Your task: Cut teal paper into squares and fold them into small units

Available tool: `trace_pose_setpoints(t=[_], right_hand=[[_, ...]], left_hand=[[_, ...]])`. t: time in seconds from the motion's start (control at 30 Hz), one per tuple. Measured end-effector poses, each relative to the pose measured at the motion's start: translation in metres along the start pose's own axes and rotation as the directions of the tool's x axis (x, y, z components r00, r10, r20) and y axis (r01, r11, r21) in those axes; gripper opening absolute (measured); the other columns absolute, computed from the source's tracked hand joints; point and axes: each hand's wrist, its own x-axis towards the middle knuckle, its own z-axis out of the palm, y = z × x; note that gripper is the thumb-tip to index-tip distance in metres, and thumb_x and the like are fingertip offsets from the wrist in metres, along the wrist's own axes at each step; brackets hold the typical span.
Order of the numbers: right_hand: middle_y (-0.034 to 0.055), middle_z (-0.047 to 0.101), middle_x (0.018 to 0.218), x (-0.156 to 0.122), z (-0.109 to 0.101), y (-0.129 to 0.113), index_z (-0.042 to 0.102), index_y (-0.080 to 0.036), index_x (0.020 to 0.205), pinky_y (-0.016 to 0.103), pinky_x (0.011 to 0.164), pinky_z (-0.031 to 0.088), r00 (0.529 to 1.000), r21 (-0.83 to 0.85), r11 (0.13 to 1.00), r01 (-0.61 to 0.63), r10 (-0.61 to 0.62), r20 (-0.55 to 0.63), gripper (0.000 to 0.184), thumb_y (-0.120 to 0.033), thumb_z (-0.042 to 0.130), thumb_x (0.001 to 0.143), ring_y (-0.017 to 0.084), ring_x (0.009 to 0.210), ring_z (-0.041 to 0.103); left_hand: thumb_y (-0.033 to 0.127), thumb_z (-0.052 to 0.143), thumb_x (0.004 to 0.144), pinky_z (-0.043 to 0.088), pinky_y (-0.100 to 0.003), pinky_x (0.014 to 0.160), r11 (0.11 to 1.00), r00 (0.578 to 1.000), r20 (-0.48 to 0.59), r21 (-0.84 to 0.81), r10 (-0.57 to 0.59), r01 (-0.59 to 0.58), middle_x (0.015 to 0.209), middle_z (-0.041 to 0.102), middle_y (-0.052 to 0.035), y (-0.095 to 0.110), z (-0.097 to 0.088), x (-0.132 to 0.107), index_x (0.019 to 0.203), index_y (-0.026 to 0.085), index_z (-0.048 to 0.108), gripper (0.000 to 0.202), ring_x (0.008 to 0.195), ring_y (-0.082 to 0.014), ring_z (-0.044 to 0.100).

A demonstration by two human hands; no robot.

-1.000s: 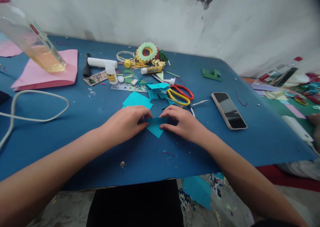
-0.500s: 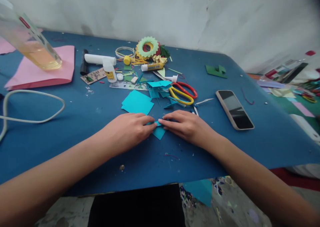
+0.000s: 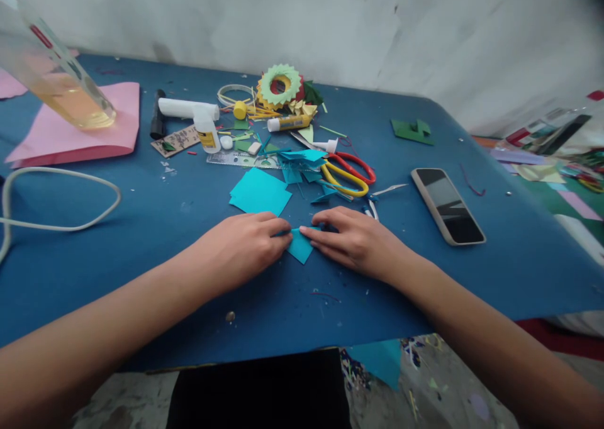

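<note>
A small piece of blue paper (image 3: 301, 246), folded along its top edge, lies on the table between my hands. Pinched fingers of my left hand (image 3: 252, 243) hold its left corner. From the other side, my right hand (image 3: 352, 237) grips the right part, with the index fingertip pressed near the middle of the fold. Both hands partly hide the paper's side corners. Just beyond the left hand is a loose pile of square blue paper sheets (image 3: 260, 191). Folded blue paper pieces (image 3: 304, 157) lie beside the scissors with yellow and red handles (image 3: 346, 180).
To the right lie a phone (image 3: 447, 207) and a green folded paper (image 3: 411, 131). Behind the sheets are a glue bottle (image 3: 206, 130), a glue stick (image 3: 289, 122), a ruler (image 3: 240, 159) and a paper ring (image 3: 280, 86). A bottle of yellowish liquid (image 3: 80, 105) and a white cable (image 3: 61, 172) occupy the left.
The paper's upper flap, raised between the fingertips before, now lies flatter with a straight top edge. My right hand has shifted very slightly; the left stays nearly in place.
</note>
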Motion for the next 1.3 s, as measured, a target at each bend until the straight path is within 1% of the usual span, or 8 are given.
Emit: trace_pose_setpoints(t=[0.17,0.37,0.57,0.67,0.77,1.0,1.17,1.3], right_hand=[[0.0124,0.062,0.097,0.000,0.000,0.000,0.064,-0.016,0.109,0.034,0.072,0.051,1.000,-0.009,1.000,0.018,-0.018,-0.013,0.031,-0.024,0.039,0.093,0.019,0.083,0.056],[0.0104,0.061,0.095,-0.001,0.002,0.000,0.063,-0.019,0.111,0.033,0.071,0.050,1.000,-0.014,1.000,0.009,-0.009,0.005,0.032,-0.025,0.037,0.094,0.018,0.081,0.055],[0.0107,0.060,0.096,0.000,0.001,0.002,0.063,-0.021,0.112,0.035,0.071,0.050,1.000,0.013,1.000,0.017,-0.017,0.024,0.032,-0.026,0.036,0.094,0.019,0.083,0.054],[0.0095,0.060,0.095,0.000,0.001,0.003,0.063,-0.022,0.111,0.034,0.072,0.050,0.999,0.015,1.000,0.024,-0.024,0.023,0.032,-0.026,0.037,0.094,0.018,0.083,0.054],[0.0096,0.060,0.094,0.000,0.001,0.003,0.064,-0.020,0.110,0.033,0.071,0.050,0.999,0.016,0.999,0.040,-0.040,0.007,0.032,-0.026,0.038,0.094,0.018,0.082,0.053],[0.0100,0.060,0.094,0.000,0.001,0.005,0.064,-0.020,0.110,0.032,0.071,0.049,0.998,0.027,0.998,0.062,-0.062,0.006,0.033,-0.026,0.036,0.094,0.018,0.080,0.051],[0.0104,0.060,0.092,0.000,0.002,0.007,0.065,-0.017,0.109,0.031,0.071,0.048,0.997,0.072,0.995,0.068,-0.066,-0.026,0.032,-0.025,0.038,0.094,0.018,0.080,0.051],[0.0104,0.060,0.091,0.000,0.005,0.008,0.066,-0.017,0.107,0.031,0.069,0.048,0.996,0.099,0.992,0.072,-0.066,-0.056,0.030,-0.025,0.041,0.093,0.018,0.079,0.051]], left_hand=[[0.018,0.048,0.087,0.052,-0.031,0.072,1.000,1.000,-0.002,-0.017,-0.014,0.014,0.105,0.065,-0.0104,0.001,-0.001,-0.001,0.098,0.014,0.065,0.020,0.087,-0.0208,0.062],[0.016,0.047,0.087,0.051,-0.029,0.070,0.999,0.999,0.020,-0.014,-0.044,0.044,0.105,0.064,-0.0094,0.002,-0.002,0.000,0.107,0.016,0.061,0.024,0.086,-0.0192,0.062],[0.017,0.048,0.087,0.051,-0.027,0.071,1.000,0.999,0.033,0.019,-0.024,0.023,0.105,0.064,-0.0093,0.000,-0.001,-0.001,0.104,0.017,0.063,0.023,0.085,-0.0179,0.062],[0.016,0.047,0.087,0.051,-0.028,0.070,1.000,0.999,0.041,0.024,-0.011,0.010,0.104,0.064,-0.0098,0.001,-0.001,0.000,0.102,0.016,0.063,0.023,0.083,-0.0186,0.062],[0.015,0.047,0.086,0.051,-0.030,0.070,1.000,0.999,0.046,0.021,-0.005,0.005,0.104,0.063,-0.0106,0.002,-0.002,0.000,0.100,0.015,0.064,0.022,0.084,-0.0198,0.061],[0.018,0.047,0.087,0.051,-0.030,0.071,1.000,0.997,0.073,0.018,-0.019,0.018,0.104,0.063,-0.0113,0.005,-0.005,0.000,0.097,0.013,0.065,0.021,0.084,-0.0196,0.061],[0.020,0.046,0.088,0.052,-0.033,0.070,1.000,0.999,0.040,0.014,-0.025,0.024,0.102,0.063,-0.0111,0.007,-0.005,0.000,0.094,0.013,0.065,0.021,0.083,-0.0210,0.061],[0.014,0.048,0.085,0.052,-0.035,0.077,1.000,0.999,-0.028,0.025,0.016,-0.015,0.102,0.062,-0.0127,0.011,-0.004,0.000,0.095,0.010,0.063,0.019,0.090,-0.0232,0.059]])
